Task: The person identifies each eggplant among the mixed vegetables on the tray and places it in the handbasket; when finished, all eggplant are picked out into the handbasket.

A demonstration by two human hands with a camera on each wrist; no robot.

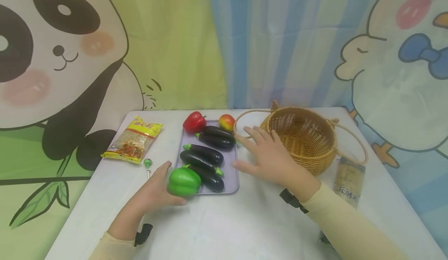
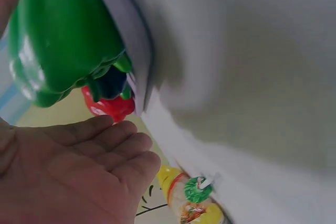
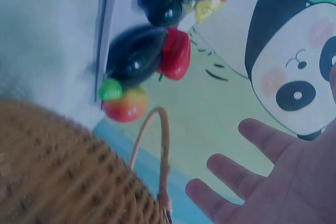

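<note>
A lilac tray carries several dark eggplants, a red bell pepper, a red-yellow mango and a green bell pepper. My left hand is beside the green pepper at the tray's near left corner, thumb and fingers spread around its left side. In the left wrist view, the palm is bare, with straight fingers below the green pepper. My right hand, fingers spread and holding nothing, hovers between the tray and a wicker basket, overlapping the basket's left side in the head view.
A yellow-edged food packet lies at the table's left, with a green-wrapped lollipop near it. Under the right forearm, a clear package lies close to the basket. Looped handles stick out from the basket. A printed curtain hangs behind the table.
</note>
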